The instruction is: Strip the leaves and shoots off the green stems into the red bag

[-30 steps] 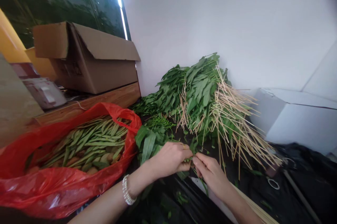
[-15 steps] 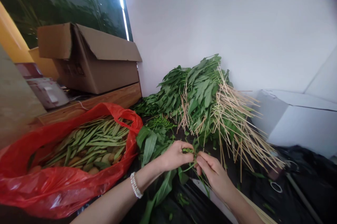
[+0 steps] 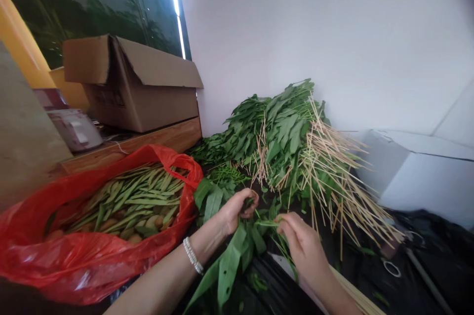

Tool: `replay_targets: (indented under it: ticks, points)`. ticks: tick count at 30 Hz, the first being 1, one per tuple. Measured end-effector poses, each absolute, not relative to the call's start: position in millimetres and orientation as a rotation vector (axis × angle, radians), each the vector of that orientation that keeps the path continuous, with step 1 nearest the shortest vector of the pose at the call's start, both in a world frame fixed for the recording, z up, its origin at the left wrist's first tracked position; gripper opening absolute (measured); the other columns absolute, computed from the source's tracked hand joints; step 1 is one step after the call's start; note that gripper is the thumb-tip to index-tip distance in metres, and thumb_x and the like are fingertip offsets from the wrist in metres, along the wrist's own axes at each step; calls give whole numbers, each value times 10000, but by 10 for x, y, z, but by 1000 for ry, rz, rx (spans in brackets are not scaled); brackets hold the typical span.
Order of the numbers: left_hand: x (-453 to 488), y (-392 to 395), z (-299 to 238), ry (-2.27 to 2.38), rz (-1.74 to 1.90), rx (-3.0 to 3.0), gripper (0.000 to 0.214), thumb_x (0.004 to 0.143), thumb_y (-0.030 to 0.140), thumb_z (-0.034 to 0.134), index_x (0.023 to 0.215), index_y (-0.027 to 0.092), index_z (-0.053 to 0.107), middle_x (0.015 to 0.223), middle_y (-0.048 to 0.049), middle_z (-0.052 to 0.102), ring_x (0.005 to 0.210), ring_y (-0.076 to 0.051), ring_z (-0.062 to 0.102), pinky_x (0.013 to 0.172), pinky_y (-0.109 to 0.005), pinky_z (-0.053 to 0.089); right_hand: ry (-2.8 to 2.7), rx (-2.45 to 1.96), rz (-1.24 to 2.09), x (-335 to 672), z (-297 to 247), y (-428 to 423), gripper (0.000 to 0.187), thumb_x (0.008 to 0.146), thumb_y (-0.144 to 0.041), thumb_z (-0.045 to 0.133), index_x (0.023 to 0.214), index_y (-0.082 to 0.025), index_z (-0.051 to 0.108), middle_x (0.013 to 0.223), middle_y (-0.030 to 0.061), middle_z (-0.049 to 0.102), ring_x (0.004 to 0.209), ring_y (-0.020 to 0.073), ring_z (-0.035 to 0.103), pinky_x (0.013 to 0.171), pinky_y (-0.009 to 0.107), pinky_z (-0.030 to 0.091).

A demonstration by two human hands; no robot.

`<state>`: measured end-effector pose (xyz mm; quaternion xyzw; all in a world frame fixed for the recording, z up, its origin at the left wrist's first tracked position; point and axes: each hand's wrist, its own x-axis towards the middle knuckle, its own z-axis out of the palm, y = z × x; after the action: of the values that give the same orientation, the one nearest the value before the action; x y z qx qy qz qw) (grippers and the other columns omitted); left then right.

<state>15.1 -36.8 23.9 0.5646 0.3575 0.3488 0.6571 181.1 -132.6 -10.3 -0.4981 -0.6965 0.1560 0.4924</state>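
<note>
My left hand [image 3: 239,210] is curled round a bunch of long-leaved greens [image 3: 230,265], whose broad leaves droop below the wrist toward me. Part of what lies inside those fingers is hidden. Just to the right, my right hand [image 3: 304,242] pinches a thin green stem [image 3: 269,223] between thumb and fingertips. The stem points across toward the left hand. More loose leaves [image 3: 214,201] lie to the left of my hands. Behind them rises a heap of leafy greens [image 3: 287,130], mixed with many thin pale sticks [image 3: 338,172].
At left sits an open red plastic bag [image 3: 74,260] with flat green beans [image 3: 144,191] and round brownish produce. Behind it an open cardboard box [image 3: 148,102] stands on a wooden ledge. A white box [image 3: 433,177] and black plastic sheeting [image 3: 437,241] are on the right.
My hands have moved apart from being nearly together; the left has shifted left and turned. A green stem now shows between them, and more hanging leaves are visible under the left hand.
</note>
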Motion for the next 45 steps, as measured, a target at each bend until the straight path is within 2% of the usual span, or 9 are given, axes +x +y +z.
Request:
replay_targets:
  ticks: [9,14,20,25,29,33,37,42,45]
  points:
    - [119,-608,400,690,885,1848,361,647,384,791,835,150,591,767,11,562,698,-115,492,646,-219,385,-1456,-1237,920,1828,19,-1284,475,912,-565,415,620,-209,530,577,-14,554,605,141,533,654,243,409]
    - [178,-657,344,692,844,2118,211,754,322,714,880,160,664,843,-18,630,796,-151,541,746,-255,398,-1469,-1220,950,1849,-14,-1281,517,894,-601,416,597,-200,550,562,1,563,587,148,538,626,253,416]
    - [-120,-310,547,726,880,1369,351,806,504,642,856,157,620,739,13,591,517,-56,420,481,-181,313,-1420,-1370,747,2011,0,-1278,471,900,-584,412,779,-192,643,570,-18,525,558,145,501,574,255,391]
    - [-390,-13,861,623,923,1148,261,816,422,669,883,173,622,971,-74,666,918,-191,621,766,-301,498,-1729,-1596,463,2106,24,-1295,417,851,-460,538,514,-216,504,481,-42,431,473,113,381,483,247,263]
    - [-456,272,1095,666,968,1301,238,874,408,581,886,171,599,889,-71,653,835,-200,630,753,-368,516,-1923,-1750,310,2131,-66,-1317,373,786,-407,637,477,-226,531,480,-20,501,476,131,449,493,255,228]
    - [-393,639,1201,1185,996,2009,266,936,378,427,926,160,579,808,-55,617,675,-155,572,656,-301,479,-1895,-1851,237,2124,-203,-1309,228,720,-305,687,527,-232,590,553,12,588,563,173,557,512,257,232]
    - [-248,847,915,1460,908,2296,182,863,342,558,872,165,599,903,-101,644,929,-247,579,827,-347,437,-1906,-1815,277,2110,-203,-1278,147,747,-197,593,604,-231,596,581,-3,619,580,165,577,535,251,284]
    - [-114,784,268,1494,764,2455,556,647,373,793,1126,171,598,1221,-159,604,1195,-353,465,1002,-466,335,-1700,-1640,519,2099,-95,-1247,216,900,-346,410,717,-242,461,610,-22,615,563,155,604,560,260,402]
    - [-82,699,179,1464,798,2496,641,720,414,733,1278,174,527,1347,-162,530,1287,-344,391,1062,-474,276,-1445,-1496,776,2074,-79,-1245,258,923,-485,351,821,-256,412,640,-45,601,449,137,588,466,250,424]
